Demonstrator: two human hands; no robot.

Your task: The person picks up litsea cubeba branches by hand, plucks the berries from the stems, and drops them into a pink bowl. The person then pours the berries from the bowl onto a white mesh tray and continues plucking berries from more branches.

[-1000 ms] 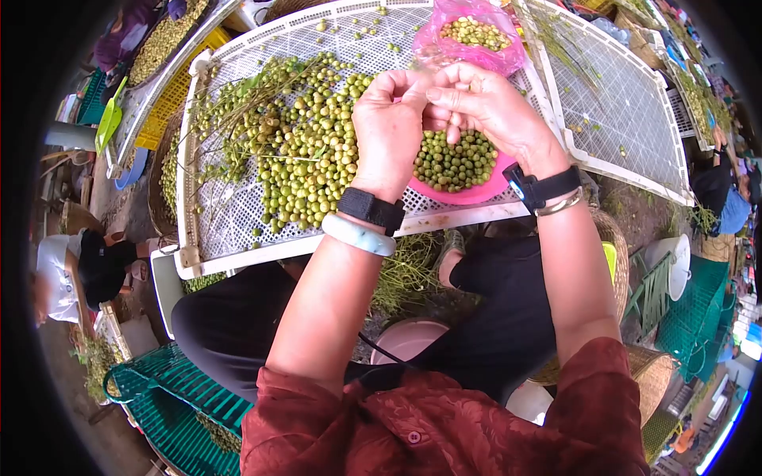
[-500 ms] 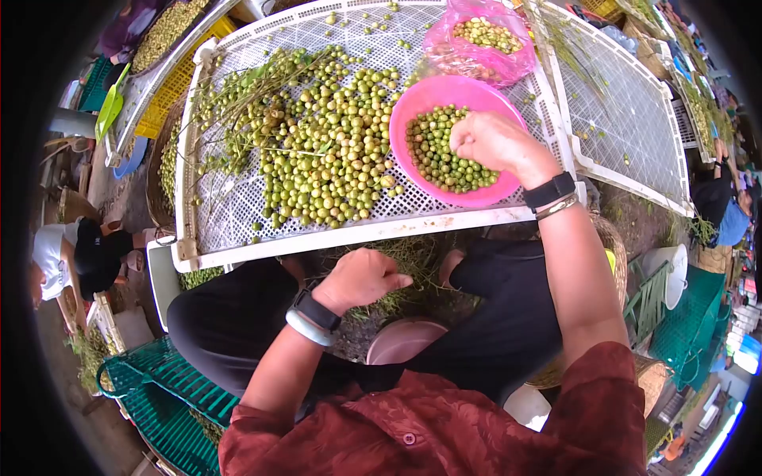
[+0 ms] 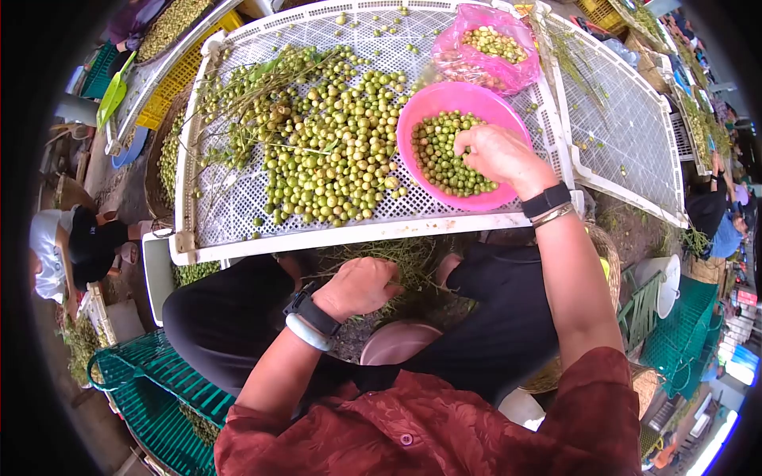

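Note:
Over the pink bowl [image 3: 512, 184] my right hand [image 3: 500, 155] has its fingertips bent together, close to the small round green fruits [image 3: 444, 147] inside. Whether a fruit is between them cannot be made out. My left hand [image 3: 361, 287] hovers above my lap, back up, in front of the tray's near edge, with its fingers curled under and their tips hidden. The white mesh tray [image 3: 381, 233] carries the bowl, a wide heap of green and yellowish fruits [image 3: 341, 159] and thin stems [image 3: 254, 95] at its left.
Behind the bowl lies a pink plastic bag [image 3: 528, 67] with paler fruits. Another white mesh tray [image 3: 627, 190] adjoins on the right. A green basket [image 3: 159, 381] stands at lower left, and a pinkish basin [image 3: 397, 341] sits below my lap. Other people are at both sides.
My right hand's fingers have shifted and loosened slightly over the bowl. The thumb of my left hand has drawn in from its outstretched position. The whole view has moved a little.

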